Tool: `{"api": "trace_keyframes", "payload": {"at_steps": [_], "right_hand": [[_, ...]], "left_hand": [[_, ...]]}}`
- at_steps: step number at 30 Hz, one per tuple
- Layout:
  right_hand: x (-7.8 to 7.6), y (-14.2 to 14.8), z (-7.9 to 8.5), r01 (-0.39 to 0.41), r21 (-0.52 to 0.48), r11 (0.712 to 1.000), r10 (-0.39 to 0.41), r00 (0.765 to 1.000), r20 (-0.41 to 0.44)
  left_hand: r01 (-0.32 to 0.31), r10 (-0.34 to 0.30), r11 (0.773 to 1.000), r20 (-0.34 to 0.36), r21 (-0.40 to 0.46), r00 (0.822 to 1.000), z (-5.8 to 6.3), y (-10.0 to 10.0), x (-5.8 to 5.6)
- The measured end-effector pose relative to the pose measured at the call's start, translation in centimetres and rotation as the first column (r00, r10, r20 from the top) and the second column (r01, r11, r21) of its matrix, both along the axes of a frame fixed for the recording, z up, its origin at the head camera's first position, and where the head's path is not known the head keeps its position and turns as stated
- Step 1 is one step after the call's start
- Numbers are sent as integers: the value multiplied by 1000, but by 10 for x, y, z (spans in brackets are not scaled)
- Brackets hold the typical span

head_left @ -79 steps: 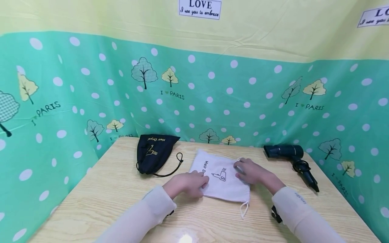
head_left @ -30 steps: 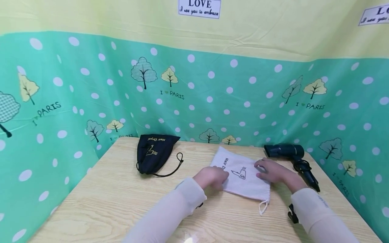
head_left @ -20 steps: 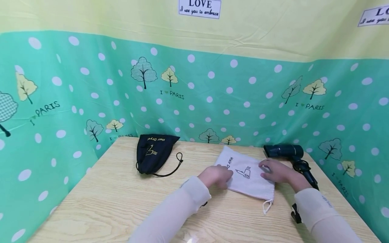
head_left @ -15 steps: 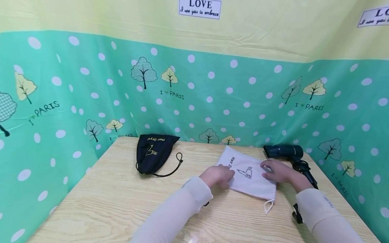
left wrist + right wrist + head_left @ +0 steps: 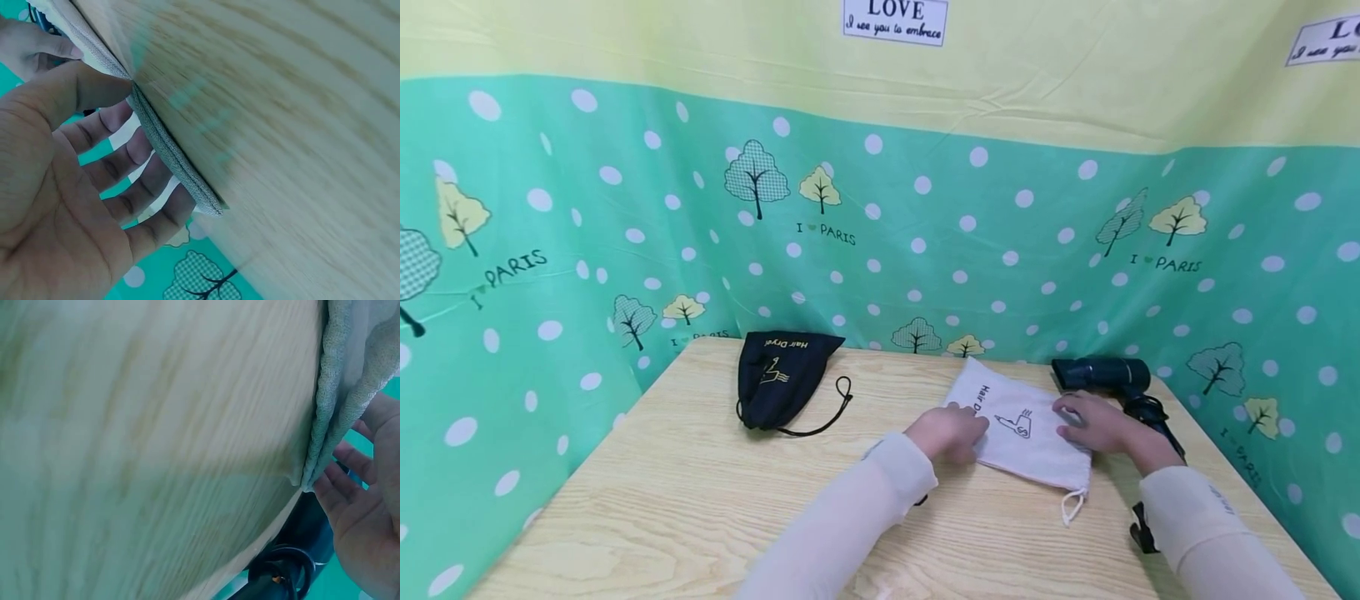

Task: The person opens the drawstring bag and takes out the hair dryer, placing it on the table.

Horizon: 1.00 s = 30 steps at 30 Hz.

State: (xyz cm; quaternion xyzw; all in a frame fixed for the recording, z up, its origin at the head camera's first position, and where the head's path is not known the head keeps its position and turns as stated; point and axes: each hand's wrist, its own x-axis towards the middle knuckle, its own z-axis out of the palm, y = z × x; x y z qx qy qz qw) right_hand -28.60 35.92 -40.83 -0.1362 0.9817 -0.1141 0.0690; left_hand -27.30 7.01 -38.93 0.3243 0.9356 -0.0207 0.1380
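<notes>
A white drawstring bag [image 5: 1033,454] printed with a hair dryer picture lies on the wooden table, right of the middle. At its left end my left hand [image 5: 951,432] pinches the edge; the left wrist view shows the thumb on the near side and the fingers [image 5: 115,164] spread behind the cloth. My right hand [image 5: 1097,423] holds the opposite end, near the white cord [image 5: 1072,504]. In the right wrist view the bag's mouth [image 5: 331,425] shows two slightly parted layers, with fingers against them; the thumb's grip is partly hidden.
Just beyond my right hand lies a dark hair dryer [image 5: 1105,373] with its cord bundled at the handle, partly covered by the hand. A black drawstring bag [image 5: 782,383] rests at the back left. A green and yellow patterned curtain [image 5: 880,217] surrounds the table [image 5: 685,500].
Both hands have moved right together, and the white bag has slid with them toward the hair dryer. The black bag and hair dryer have stayed in place.
</notes>
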Motion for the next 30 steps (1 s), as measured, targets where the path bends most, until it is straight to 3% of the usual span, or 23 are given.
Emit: {"api": "trace_keyframes", "payload": {"at_steps": [14,26,30], "right_hand": [[0,15,-2,15,-7,1000,-15,1000,-20],[-1,21,-2,19,-9,1000,-19,1000,-22],[-3,23,-3,56,-20,998,-56,998,-10]], "left_hand": [[-43,43,999,5,18,999,-3,13,-5],[-37,37,999,-35,9,999,0,20,-7],[-33,33,999,-31,14,999,1,23,-9]]}}
